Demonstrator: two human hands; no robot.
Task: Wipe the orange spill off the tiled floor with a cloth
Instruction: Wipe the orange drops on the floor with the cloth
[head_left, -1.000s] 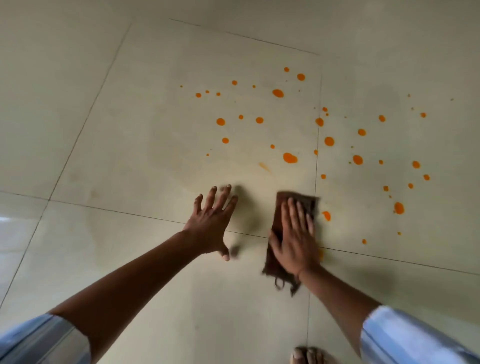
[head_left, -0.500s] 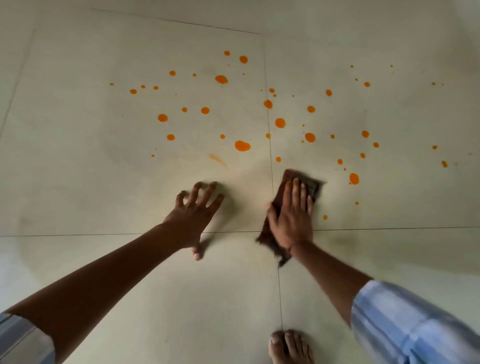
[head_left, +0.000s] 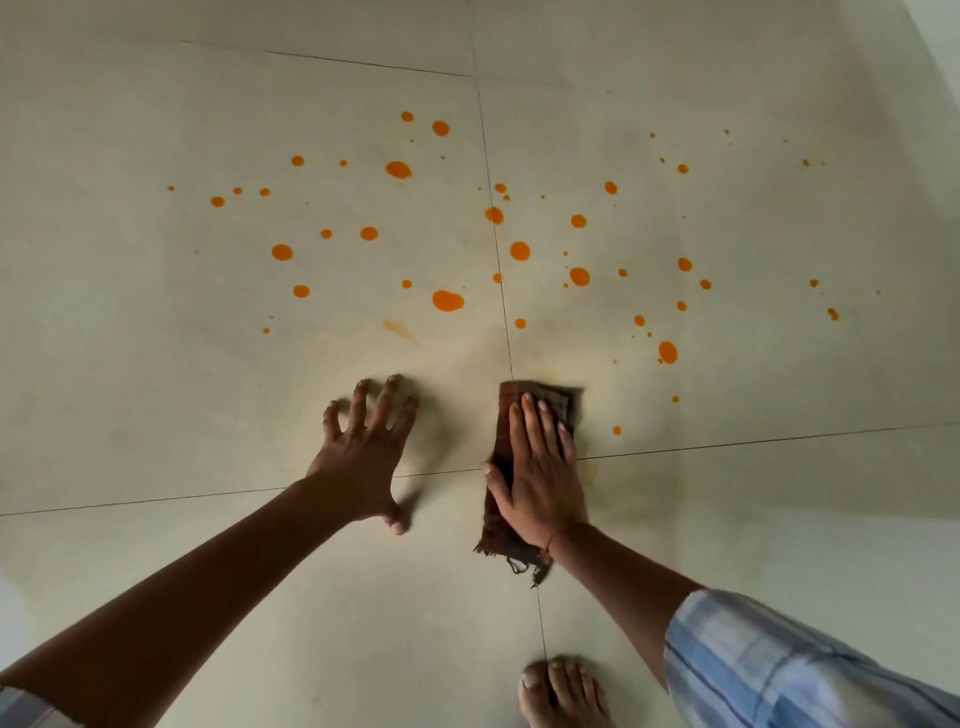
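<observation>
So the right hand (head_left: 537, 475) is pressed flat, fingers together and stretched out, on top of a dark brown cloth (head_left: 540, 402) on the tiled floor (head_left: 156, 405). It isn't gripping the cloth, just holding it down with the palm. Most of the cloth is hidden under that hand; you only see the far end past the fingertips, a strip along the thumb side and a frayed fringe sticking out by the wrist. The far corner is smeared by motion blur.

Left hand (head_left: 363, 457) is spread wide open with nothing in it, fingertips on the floor just beside the cloth. Its fingertips are a bit blurry too.

The orange spill (head_left: 448, 300) is a scatter of drops across 2 tiles beyond both hands, with the biggest blob a little past the left hand's fingers. 1 small drop sits just right of the cloth. There's a faint yellowish smear on the tile around the cloth's far end.

A bare foot (head_left: 563, 693) is cut off at the bottom edge, and a blue checked sleeve (head_left: 779, 665) runs out of the lower right corner.
</observation>
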